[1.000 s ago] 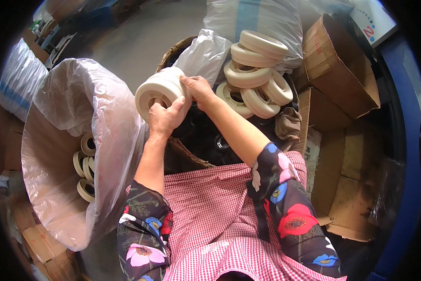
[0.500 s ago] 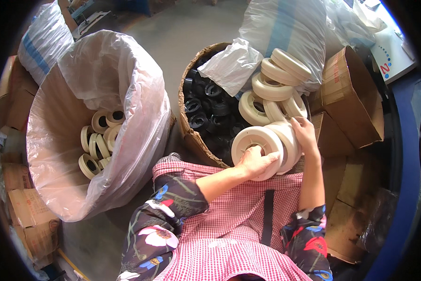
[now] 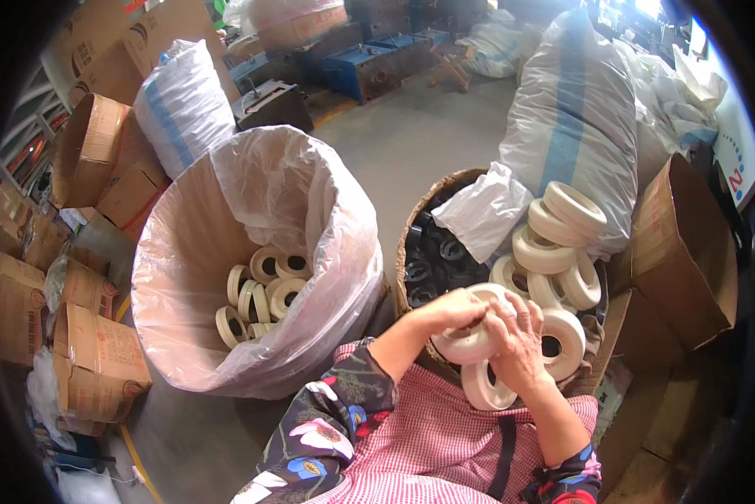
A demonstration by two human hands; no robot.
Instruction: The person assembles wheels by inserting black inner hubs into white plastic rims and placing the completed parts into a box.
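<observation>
Both hands are closed on one cream plastic ring [image 3: 465, 346], which is tilted over the near side of a round carton. My left hand [image 3: 451, 312] grips its upper left edge. Across its right side lie the fingers of my right hand [image 3: 516, 340], covering part of it. Just under my hands, a second cream ring [image 3: 483, 388] rests near the apron [image 3: 428, 428]. Another ring [image 3: 566, 343] lies right of my right hand. Beyond them more cream rings [image 3: 555, 244] are piled on the carton [image 3: 404, 252], over black plastic parts [image 3: 421, 267].
To the left stands a large bin lined with clear plastic [image 3: 176, 277], several cream rings [image 3: 264, 294] inside. A crumpled white bag [image 3: 487, 210] lies on the carton. A tall woven sack [image 3: 562, 118] stands behind; an open cardboard box [image 3: 680, 252] is at right. Cartons [image 3: 100, 361] line the left.
The view has tilted up and turned, so the scene sits lower and further right. My right hand has come in beside my left, and both now grip one ring.
</observation>
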